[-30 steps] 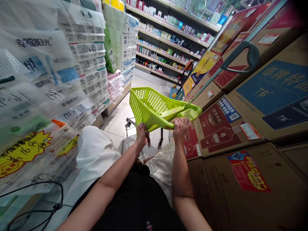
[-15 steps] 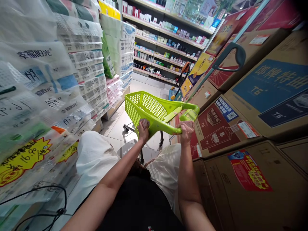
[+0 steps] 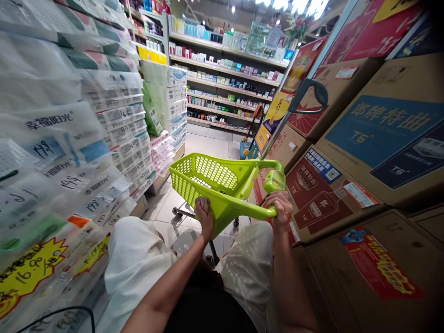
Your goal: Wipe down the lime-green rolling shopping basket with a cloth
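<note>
While both hands gripped it, the lime-green perforated plastic shopping cart [image 3: 211,178] stood on the pale tiled floor [image 3: 208,145] of a narrow aisle, directly ahead of the person's knees. The left hand [image 3: 204,216] was curled shut over the near rim of the basket, fingers wrapped down its outer wall. The right hand [image 3: 282,210] was clenched round the green tubular bar at the cart's near right corner, just below a blocky green fitting [image 3: 275,180]. A long grey handle with a dark looped grip [image 3: 308,97] rose from that corner toward the upper right; whether it belonged to the cart could not be told for certain. Stacked packs of tissue in clear plastic wrap [image 3: 69,148] lined the left side, with a yellow starburst price tag [image 3: 29,270] low down. Brown cardboard cartons with red and blue labels [image 3: 367,157] were piled close on the right. Shelves of small boxed goods [image 3: 225,88] crossed the far end.
</note>
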### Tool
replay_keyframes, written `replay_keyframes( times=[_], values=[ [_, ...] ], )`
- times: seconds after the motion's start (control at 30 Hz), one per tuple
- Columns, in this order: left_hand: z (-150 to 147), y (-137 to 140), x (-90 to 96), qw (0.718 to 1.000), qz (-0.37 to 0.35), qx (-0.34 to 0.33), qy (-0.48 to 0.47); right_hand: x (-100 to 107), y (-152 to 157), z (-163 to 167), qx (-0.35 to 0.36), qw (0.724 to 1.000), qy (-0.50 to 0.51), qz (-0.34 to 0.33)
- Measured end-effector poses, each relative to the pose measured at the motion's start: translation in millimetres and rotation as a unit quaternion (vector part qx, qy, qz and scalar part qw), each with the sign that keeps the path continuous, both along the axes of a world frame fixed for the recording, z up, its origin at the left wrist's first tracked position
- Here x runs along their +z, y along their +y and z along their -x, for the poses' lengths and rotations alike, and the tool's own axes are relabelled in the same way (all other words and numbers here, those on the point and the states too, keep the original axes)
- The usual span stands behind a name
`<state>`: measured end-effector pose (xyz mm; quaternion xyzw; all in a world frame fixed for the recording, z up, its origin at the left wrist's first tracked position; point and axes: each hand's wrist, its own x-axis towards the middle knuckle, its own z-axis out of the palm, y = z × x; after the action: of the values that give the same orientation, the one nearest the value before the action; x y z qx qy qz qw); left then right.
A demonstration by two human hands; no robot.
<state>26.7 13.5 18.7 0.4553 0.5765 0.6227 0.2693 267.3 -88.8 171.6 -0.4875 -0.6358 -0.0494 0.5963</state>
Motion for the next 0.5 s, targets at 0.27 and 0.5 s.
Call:
replay_keyframes(
  times=[0.27,0.5],
  values=[
    [-16.0,-23.5,76.0,0.969,-0.158,-0.142,0.126,22.3,-26.1,33.6,-0.268,0.940,-0.199,0.069],
    [22.5,5.5,90.9,0.970,-0.030,-0.107,0.214,12.9,-12.7,83.8,-0.355,0.897,-0.250,0.087]
  ],
)
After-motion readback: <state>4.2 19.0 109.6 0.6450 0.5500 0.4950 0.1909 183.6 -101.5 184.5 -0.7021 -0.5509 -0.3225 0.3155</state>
